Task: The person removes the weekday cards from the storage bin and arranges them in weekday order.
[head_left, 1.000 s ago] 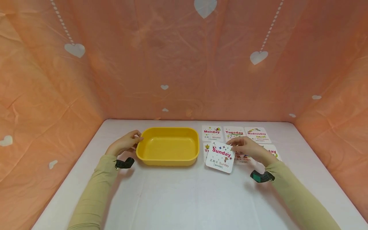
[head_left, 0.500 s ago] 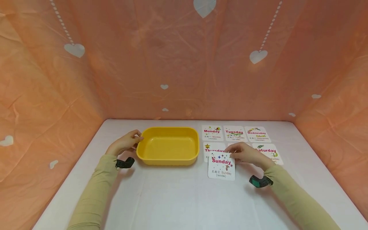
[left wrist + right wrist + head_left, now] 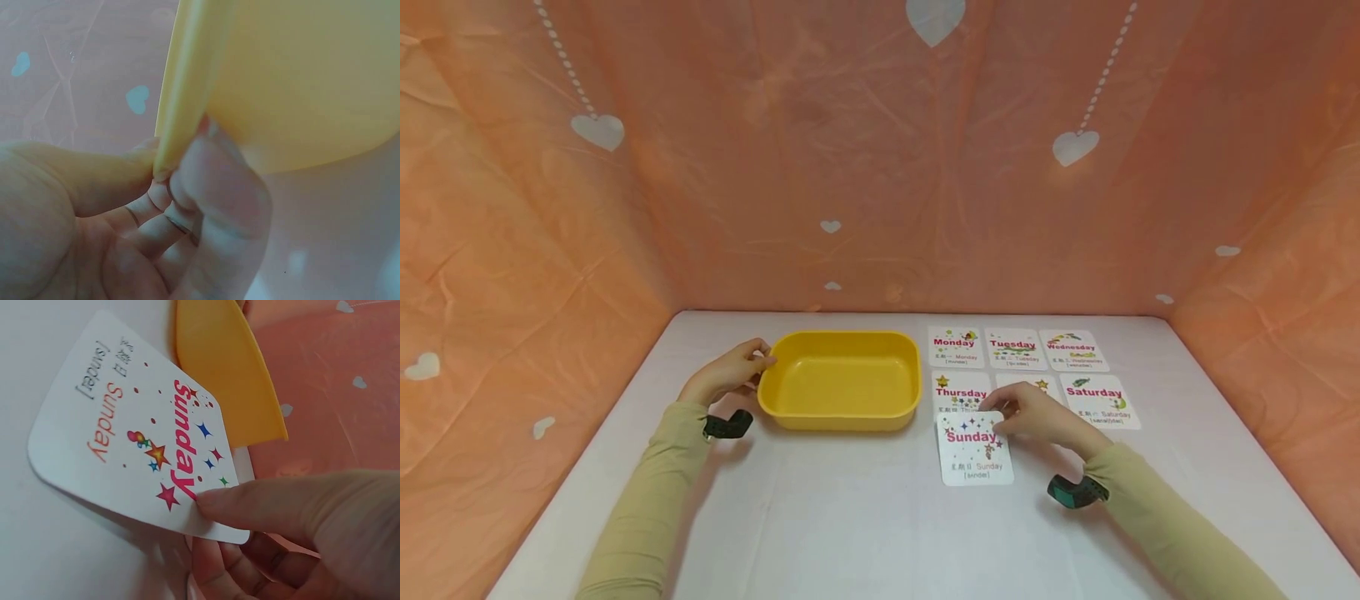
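My right hand point(image 3: 1030, 414) pinches the Sunday card point(image 3: 976, 458) near its upper right corner, thumb point(image 3: 256, 503) on the printed face and fingers beneath. The card overlaps the lower edge of the Thursday card point(image 3: 961, 390) in the head view. At the far left of the yellow basin point(image 3: 838, 423), my left hand point(image 3: 727, 372) grips the rim between thumb and fingers; the left wrist view shows that rim point(image 3: 190, 87) close up. The Friday card point(image 3: 1028, 388) lies mostly hidden behind my right hand.
Monday point(image 3: 955, 346), Tuesday point(image 3: 1017, 349) and Wednesday point(image 3: 1073, 350) cards form the back row on the white table point(image 3: 850, 517). The Saturday card point(image 3: 1100, 402) lies right of my right hand. An orange cloth with pale hearts point(image 3: 880, 167) encloses the back and sides.
My right hand has brought the Sunday card toward me and straightened it, uncovering the Thursday and Saturday cards. My left hand and the basin have stayed put.
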`<state>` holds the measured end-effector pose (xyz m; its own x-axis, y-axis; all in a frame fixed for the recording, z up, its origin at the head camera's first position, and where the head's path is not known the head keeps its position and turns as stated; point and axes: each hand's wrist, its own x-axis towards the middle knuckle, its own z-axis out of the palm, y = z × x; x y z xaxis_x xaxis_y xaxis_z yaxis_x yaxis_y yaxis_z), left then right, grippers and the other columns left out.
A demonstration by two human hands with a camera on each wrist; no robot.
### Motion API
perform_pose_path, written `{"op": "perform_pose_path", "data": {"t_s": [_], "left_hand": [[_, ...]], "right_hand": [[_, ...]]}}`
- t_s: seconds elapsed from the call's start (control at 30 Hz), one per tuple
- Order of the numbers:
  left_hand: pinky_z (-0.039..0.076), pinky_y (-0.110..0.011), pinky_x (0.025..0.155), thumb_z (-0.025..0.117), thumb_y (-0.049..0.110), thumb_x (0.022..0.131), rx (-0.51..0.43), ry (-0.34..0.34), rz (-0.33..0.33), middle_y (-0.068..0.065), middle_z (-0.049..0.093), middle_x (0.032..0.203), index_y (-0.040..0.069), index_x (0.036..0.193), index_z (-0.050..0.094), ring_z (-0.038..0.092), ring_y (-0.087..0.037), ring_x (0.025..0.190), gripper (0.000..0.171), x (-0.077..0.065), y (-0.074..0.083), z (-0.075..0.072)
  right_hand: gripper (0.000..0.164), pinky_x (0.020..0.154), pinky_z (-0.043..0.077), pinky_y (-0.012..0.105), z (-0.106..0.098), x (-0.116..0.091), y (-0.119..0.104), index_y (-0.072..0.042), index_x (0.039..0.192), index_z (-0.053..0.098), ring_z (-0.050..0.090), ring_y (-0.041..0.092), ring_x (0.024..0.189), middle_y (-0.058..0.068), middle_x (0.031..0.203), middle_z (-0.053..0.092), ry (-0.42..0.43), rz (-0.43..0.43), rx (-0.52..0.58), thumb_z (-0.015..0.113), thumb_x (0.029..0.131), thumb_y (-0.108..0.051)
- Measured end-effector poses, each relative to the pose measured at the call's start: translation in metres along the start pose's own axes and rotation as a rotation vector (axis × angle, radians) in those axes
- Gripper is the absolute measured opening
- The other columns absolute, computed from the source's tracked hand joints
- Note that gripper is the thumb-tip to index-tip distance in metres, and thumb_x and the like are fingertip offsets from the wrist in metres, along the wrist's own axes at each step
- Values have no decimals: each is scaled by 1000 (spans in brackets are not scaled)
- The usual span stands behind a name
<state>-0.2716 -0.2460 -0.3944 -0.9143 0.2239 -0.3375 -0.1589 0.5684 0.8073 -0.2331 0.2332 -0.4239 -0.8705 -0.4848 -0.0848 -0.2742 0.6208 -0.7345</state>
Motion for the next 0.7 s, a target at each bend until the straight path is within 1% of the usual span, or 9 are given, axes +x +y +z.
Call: {"op": "perform_pose_path", "data": {"t_s": [0.13, 0.33, 0.63, 0.7], "left_hand": [[50, -30, 63, 46, 22, 102, -3, -3, 3, -11, 51, 88, 2, 113, 41, 54, -21, 73, 22, 0, 0, 0], [50, -30, 63, 46, 22, 102, -4, 1, 0, -11, 50, 88, 3, 113, 41, 54, -21, 73, 23, 1, -2, 0], [50, -29, 61, 46, 21, 102, -8, 5, 8, -10, 53, 87, 2, 115, 40, 54, -20, 71, 23, 0, -1, 0], [50, -29, 61, 46, 21, 102, -9, 2, 12, -10, 53, 86, 2, 114, 40, 53, -20, 71, 23, 0, -1, 0]], "right_hand": [[28, 66, 43, 29, 4, -2, -1, -6, 100, 71, 50, 18, 74, 2, 86, 59, 29, 25, -19, 76, 73, 1], [28, 64, 44, 28, 11, -6, -2, -4, 97, 71, 51, 17, 72, 3, 82, 58, 79, -1, -45, 77, 71, 2], [27, 62, 44, 26, 16, -11, -5, -2, 96, 70, 50, 16, 70, 3, 79, 58, 97, -17, -67, 79, 71, 1], [27, 63, 44, 26, 17, -12, -5, -3, 96, 70, 50, 16, 71, 2, 79, 58, 100, -6, -70, 79, 71, 1]]}}
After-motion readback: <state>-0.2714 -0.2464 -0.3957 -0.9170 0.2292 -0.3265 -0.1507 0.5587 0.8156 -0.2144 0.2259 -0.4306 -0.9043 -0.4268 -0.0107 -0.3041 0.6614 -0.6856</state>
